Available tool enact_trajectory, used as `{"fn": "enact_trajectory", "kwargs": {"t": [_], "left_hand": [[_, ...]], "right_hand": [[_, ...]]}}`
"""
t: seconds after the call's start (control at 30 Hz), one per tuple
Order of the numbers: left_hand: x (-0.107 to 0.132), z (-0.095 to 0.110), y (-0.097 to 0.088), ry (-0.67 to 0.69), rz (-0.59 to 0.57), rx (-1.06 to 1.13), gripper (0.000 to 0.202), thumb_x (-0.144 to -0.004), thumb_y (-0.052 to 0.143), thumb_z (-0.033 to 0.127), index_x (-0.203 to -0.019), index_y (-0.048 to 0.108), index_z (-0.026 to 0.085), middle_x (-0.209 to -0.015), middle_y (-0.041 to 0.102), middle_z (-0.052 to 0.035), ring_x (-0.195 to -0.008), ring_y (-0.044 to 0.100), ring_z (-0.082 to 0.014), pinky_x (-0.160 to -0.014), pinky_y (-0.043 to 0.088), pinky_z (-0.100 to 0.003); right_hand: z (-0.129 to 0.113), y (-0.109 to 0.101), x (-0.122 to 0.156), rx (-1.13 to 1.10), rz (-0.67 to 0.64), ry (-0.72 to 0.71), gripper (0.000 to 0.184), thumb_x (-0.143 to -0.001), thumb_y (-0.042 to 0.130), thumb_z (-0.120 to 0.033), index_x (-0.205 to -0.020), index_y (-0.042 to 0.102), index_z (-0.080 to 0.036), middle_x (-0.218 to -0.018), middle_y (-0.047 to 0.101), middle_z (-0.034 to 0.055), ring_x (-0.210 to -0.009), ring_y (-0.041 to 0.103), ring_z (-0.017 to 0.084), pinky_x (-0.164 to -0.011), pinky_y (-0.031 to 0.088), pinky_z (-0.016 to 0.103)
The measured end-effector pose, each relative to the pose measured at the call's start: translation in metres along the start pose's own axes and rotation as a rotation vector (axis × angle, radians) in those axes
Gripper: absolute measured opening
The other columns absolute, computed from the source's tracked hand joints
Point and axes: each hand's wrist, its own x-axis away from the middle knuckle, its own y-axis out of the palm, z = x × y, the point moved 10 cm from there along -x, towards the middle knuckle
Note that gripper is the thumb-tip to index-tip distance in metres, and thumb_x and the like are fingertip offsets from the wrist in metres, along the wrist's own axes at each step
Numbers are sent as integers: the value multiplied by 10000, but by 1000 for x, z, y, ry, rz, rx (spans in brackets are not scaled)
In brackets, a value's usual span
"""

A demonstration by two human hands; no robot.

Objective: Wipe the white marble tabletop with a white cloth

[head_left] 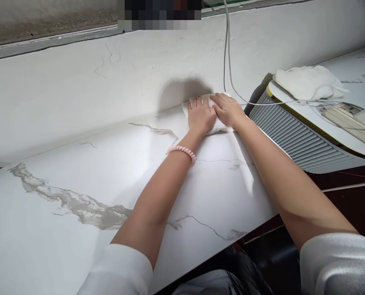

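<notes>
Currently both hands press flat on a white cloth (215,123) at the far edge of the marble-patterned surface (78,184), where it meets the white wall (78,90). Left hand (201,116) and right hand (227,108) lie side by side, touching, fingers spread and pointing toward the wall; neither grip is closed, palms simply bear down on the cloth.

Cloth mostly hidden under the palms. Its visible long axis appears to run left-right along the wall joint, across the line of the fingers.

Progress, as a judgement: wiping under way at the back corner. Surface nearer than the hands looks clean, only grey veining showing; how much is done or left cannot be told.

Right of the grip: ribbed grey appliance (296,135), second white cloth (308,82) on top, white cable (228,53) hanging down the wall just beyond the right hand.
</notes>
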Motion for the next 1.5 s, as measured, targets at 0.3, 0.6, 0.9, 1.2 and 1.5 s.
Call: {"fn": "enact_trajectory", "kwargs": {"t": [0.3, 0.6, 0.9, 1.2, 1.5], "left_hand": [[55, 61, 15, 88, -52, -43, 560, -1009, 287, 257, -1522, 413, 71, -1624, 378, -152, -1539, 271, -261, -1282, 127, -450], [147, 114, 16, 257, -42, -15, 545, -1025, 297, 280, -1504, 430, 58, -1613, 388, -182, -1528, 296, -282, -1280, 154, -474], [229, 84, -10, 308, -75, -19, 551, -1038, 317, 285, -1523, 400, 38, -1615, 357, -222, -1537, 263, -313, -1269, 196, -512], [225, 21, -29, 174, -152, -39, 557, -1042, 283, 295, -1549, 370, 83, -1645, 321, -169, -1550, 238, -273, -1280, 160, -487], [136, -36, -35, 79, -140, -106, 581, -1041, 241, 277, -1577, 313, 63, -1654, 306, -162, -1553, 228, -256, -1284, 98, -476]], "right_hand": [[32, -18, 81, 77, -15, 72, 584, -1027, 244, -327, -1566, 394, -162, -1650, 343, 75, -1531, 286, 268, -1248, 253, 506], [35, -36, 197, 153, 23, 179, 599, -1022, 222, -354, -1561, 395, -159, -1642, 357, 85, -1530, 292, 249, -1252, 260, 495], [-34, -30, 261, 198, 26, 172, 599, -1035, 184, -356, -1557, 406, -166, -1639, 357, 99, -1531, 292, 253, -1249, 266, 514], [-95, -11, 226, 169, -11, 59, 594, -1028, 200, -326, -1560, 390, -141, -1638, 354, 128, -1535, 275, 282, -1239, 267, 529], [-110, 5, 115, 129, -53, 48, 593, -1003, 238, -292, -1559, 391, -155, -1644, 350, 108, -1530, 286, 276, -1234, 260, 505]]}}
